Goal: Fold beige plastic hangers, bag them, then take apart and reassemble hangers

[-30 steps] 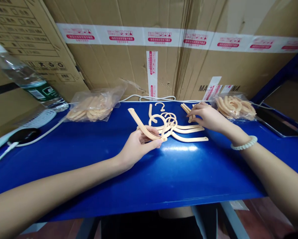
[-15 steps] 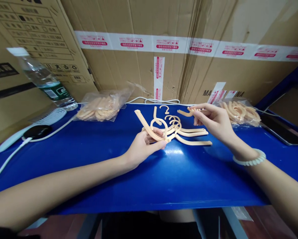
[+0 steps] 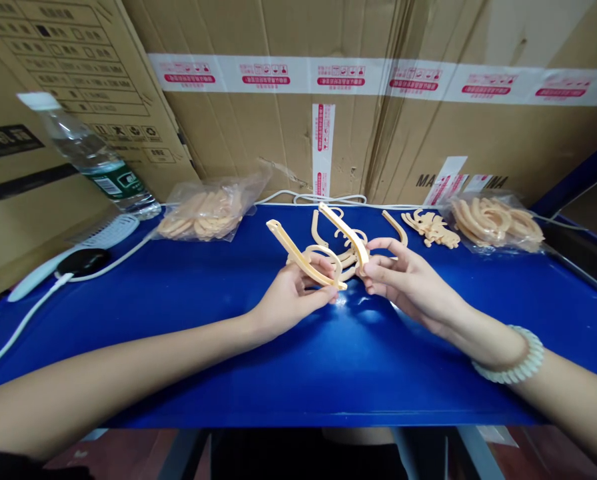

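Note:
My left hand is closed on a beige plastic hanger part, a curved arm with a round hook at its lower end. Its free tip points up and to the left. Close beside it on the right, my right hand pinches a separate hanger arm by its lower end, the strip slanting up to the left. A small gap shows between the two held parts. Behind the hands lie more beige hanger pieces, partly hidden, among them a loose arm and a pile of small hooks.
Clear bags of beige parts lie at the left and right of the blue table. A water bottle, a pale hairbrush, a black device with a white cable, and a phone lie around. Cardboard boxes wall the back.
My right hand has come from the back right towards the left hand, now holding a hanger arm. The left hand keeps its hanger part nearly in place. The view has shifted slightly.

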### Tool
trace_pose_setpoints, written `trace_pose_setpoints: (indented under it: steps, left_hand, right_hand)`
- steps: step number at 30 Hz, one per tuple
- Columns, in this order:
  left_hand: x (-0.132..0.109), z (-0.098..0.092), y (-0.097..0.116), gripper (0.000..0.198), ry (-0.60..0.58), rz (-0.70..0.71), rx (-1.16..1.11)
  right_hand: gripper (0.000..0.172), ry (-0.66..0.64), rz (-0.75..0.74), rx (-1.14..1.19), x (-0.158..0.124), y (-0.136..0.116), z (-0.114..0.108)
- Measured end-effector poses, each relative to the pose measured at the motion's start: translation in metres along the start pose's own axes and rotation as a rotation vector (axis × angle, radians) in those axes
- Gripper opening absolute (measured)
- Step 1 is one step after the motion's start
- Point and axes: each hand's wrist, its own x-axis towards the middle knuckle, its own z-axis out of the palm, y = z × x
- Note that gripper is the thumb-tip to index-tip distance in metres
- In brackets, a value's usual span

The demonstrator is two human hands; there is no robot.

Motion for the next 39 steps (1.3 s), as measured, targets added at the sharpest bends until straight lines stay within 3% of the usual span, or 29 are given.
trace_pose_setpoints:
  steps: [2, 6, 12, 17, 26, 33, 39]
  left_hand:
    - [0.000, 0.000, 0.000, 0.025, -0.032, 0.027, 0.017]
    - [-0.001, -0.001, -0.002, 0.021, -0.091, 0.025, 0.029]
    - [-0.001, -0.002, -0.005, 0.022, -0.082, 0.036, 0.025]
    - [-0.001, -0.002, -0.007, 0.019, -0.108, 0.030, 0.024]
    - [0.000, -0.001, -0.007, 0.027, -0.058, 0.017, 0.005]
    - [-0.002, -0.001, -0.002, 0.028, -0.018, -0.046, 0.009]
    - [-0.004, 0.002, -0.002, 0.027, 0.005, -0.019, 0.024]
  right_hand:
    - [0.049, -0.013, 0.036, -0.003, 0.000, 0.002, 0.000]
    - [0.034, -0.098, 0.082, -0.059, 0.000, 0.006, 0.001]
    - [0.023, -0.151, 0.019, -0.143, -0.001, 0.010, 0.002]
    - [0.024, -0.198, 0.007, -0.154, -0.002, 0.011, 0.002]
    - [0.020, -0.148, -0.109, -0.250, -0.005, 0.008, 0.007]
    - [0.026, -0.086, -0.138, -0.324, -0.006, 0.010, 0.010]
    - [0.030, -0.052, -0.145, -0.346, -0.005, 0.015, 0.012]
